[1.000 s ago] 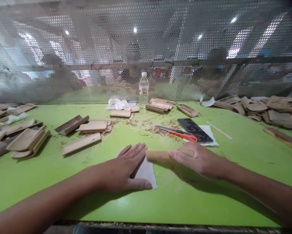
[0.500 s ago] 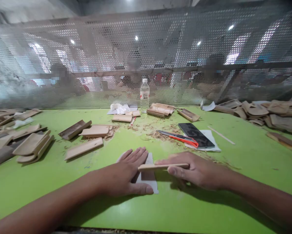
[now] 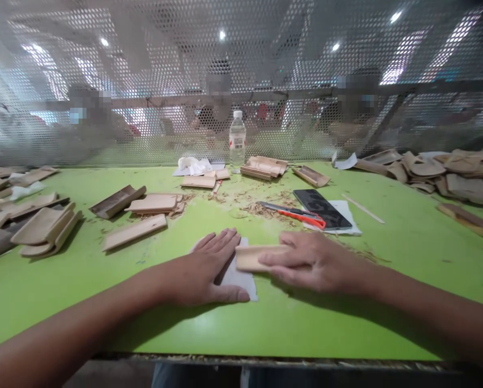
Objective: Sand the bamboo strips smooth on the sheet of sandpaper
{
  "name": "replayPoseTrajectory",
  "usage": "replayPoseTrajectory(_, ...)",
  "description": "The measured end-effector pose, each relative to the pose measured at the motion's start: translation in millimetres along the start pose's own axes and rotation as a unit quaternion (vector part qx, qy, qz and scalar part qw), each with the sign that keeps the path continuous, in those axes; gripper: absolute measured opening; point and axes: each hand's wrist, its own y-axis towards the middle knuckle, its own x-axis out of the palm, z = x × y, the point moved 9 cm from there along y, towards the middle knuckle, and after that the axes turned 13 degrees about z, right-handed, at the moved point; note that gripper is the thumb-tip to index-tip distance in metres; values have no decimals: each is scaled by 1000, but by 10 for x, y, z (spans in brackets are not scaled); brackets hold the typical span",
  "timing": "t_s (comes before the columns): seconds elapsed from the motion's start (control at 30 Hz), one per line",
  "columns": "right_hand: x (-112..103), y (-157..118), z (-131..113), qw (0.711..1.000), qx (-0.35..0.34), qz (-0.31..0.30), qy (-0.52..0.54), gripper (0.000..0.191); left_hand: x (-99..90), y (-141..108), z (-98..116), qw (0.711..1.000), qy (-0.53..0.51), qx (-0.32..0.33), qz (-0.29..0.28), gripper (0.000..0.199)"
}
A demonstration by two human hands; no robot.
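My left hand (image 3: 209,269) lies flat with its fingers stretched out, pressing a white sheet of paper (image 3: 241,283) onto the green table. In my right hand (image 3: 314,261) is a short, pale bamboo piece (image 3: 249,258), gripped between thumb and fingers. Its left end is over the sheet's right part, close beside my left hand. Whether its lower edge touches the paper I cannot tell. Beyond my right hand, a utility knife (image 3: 301,215) with an orange-red handle lies against a black phone (image 3: 322,209), which rests on a white tissue (image 3: 348,207).
Several cut bamboo pieces (image 3: 134,234) lie left of centre, with a stack (image 3: 47,229) farther left. A bamboo heap (image 3: 447,175) fills the far right. A water bottle (image 3: 237,141) stands before a perforated metal screen (image 3: 164,129); people sit behind it. Shavings (image 3: 265,207) litter the table (image 3: 176,334).
The bamboo piece in my right hand has turned from edge-on to show its broad face, and sits lower on the sheet. My left hand stays flat on the paper. The view has tilted down.
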Motion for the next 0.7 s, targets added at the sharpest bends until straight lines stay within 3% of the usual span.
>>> replayPoseTrajectory(0.3,-11,-26,-111,997,-62,3,-41,36,-11,-1,10,1000,-1,-3,-4,113)
replayPoseTrajectory(0.4,-40,-16,-52,997,-41,21,-59,37,-12,5,5,1000,7,-1,-2,113)
replayPoseTrajectory(0.5,27,-19,-29,1000,-25,-16,-3,38,-15,3,12,1000,6,-2,-6,114)
replayPoseTrajectory(0.7,-25,28,104,999,21,8,-26,40,-25,-6,13,1000,-3,-2,-2,116)
